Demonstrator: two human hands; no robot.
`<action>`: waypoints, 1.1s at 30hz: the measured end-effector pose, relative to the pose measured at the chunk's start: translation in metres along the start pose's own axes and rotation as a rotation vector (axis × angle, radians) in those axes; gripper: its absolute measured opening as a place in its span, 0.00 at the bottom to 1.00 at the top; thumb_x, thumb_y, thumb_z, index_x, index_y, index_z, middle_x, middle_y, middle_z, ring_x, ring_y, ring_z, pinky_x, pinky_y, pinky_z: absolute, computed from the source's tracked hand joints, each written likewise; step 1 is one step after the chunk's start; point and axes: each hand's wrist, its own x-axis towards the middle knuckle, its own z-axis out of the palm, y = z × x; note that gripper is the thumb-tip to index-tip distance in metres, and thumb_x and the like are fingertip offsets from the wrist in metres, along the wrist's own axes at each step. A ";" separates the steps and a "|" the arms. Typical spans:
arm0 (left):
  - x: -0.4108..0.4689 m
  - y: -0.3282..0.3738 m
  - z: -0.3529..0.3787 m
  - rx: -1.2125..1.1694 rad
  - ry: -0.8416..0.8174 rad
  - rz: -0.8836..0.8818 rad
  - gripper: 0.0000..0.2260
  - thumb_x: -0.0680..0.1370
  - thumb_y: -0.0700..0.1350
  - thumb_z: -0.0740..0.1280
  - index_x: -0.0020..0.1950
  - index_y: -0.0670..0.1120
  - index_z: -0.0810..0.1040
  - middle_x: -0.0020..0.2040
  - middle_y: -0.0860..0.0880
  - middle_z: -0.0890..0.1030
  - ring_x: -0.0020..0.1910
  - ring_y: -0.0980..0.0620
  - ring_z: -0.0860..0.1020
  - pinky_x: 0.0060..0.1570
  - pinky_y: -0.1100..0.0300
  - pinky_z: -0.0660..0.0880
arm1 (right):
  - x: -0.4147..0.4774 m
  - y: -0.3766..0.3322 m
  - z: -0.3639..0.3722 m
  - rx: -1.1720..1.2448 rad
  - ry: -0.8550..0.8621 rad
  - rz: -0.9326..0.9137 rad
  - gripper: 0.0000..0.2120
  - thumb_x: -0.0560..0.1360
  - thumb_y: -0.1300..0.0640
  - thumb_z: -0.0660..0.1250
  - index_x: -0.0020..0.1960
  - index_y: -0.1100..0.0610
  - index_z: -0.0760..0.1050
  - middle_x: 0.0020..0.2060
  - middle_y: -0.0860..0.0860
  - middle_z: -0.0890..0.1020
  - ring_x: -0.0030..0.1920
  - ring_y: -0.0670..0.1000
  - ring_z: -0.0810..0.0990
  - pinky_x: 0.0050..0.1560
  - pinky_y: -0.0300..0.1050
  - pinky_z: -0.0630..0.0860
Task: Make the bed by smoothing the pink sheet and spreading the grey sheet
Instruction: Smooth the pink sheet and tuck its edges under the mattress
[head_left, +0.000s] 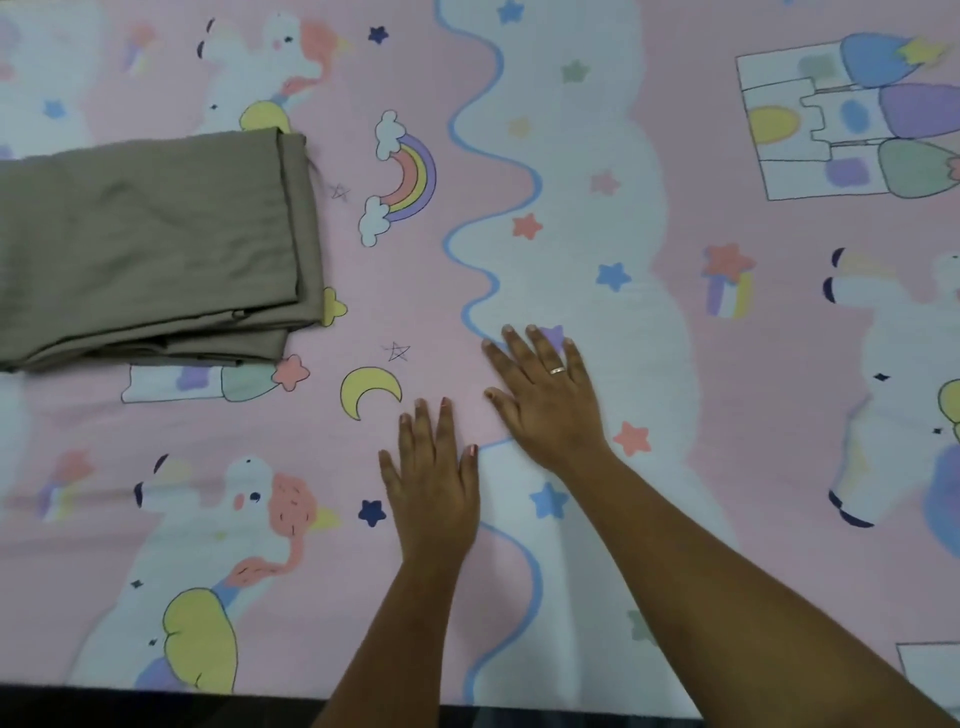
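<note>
The pink sheet (395, 291), printed with unicorns, rainbows, stars and castles, covers the whole bed and lies nearly flat. My left hand (434, 478) rests palm down on it near the middle, fingers spread. My right hand (545, 395), with a ring on one finger, lies flat just beyond and to the right of the left one, fingers apart on the white wavy band. Neither hand holds anything. The grey sheet (150, 244) sits folded in a thick stack at the left, well away from both hands.
The near edge of the bed (208, 693) runs along the bottom of the view, with a dark strip below it. The sheet stretches on to the right and far side past the frame.
</note>
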 end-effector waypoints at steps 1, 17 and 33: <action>-0.004 -0.002 0.003 0.008 0.004 0.010 0.25 0.80 0.55 0.46 0.76 0.49 0.59 0.75 0.45 0.63 0.73 0.43 0.63 0.67 0.40 0.61 | 0.000 0.001 -0.001 -0.005 -0.005 -0.001 0.24 0.79 0.42 0.52 0.72 0.48 0.68 0.71 0.49 0.70 0.71 0.52 0.68 0.71 0.55 0.56; -0.201 -0.043 0.018 -0.298 0.095 -0.414 0.25 0.81 0.54 0.49 0.78 0.52 0.49 0.77 0.52 0.47 0.75 0.54 0.45 0.71 0.50 0.47 | -0.172 -0.098 -0.015 0.062 -0.265 -0.561 0.27 0.77 0.43 0.52 0.74 0.50 0.63 0.73 0.50 0.66 0.74 0.53 0.63 0.72 0.60 0.54; -0.198 0.061 0.024 -1.876 -0.491 -1.083 0.18 0.83 0.48 0.47 0.69 0.51 0.68 0.69 0.50 0.73 0.68 0.49 0.71 0.55 0.57 0.75 | -0.279 -0.063 -0.035 0.077 -0.139 -0.004 0.24 0.78 0.52 0.56 0.74 0.49 0.64 0.73 0.47 0.66 0.74 0.52 0.61 0.75 0.54 0.48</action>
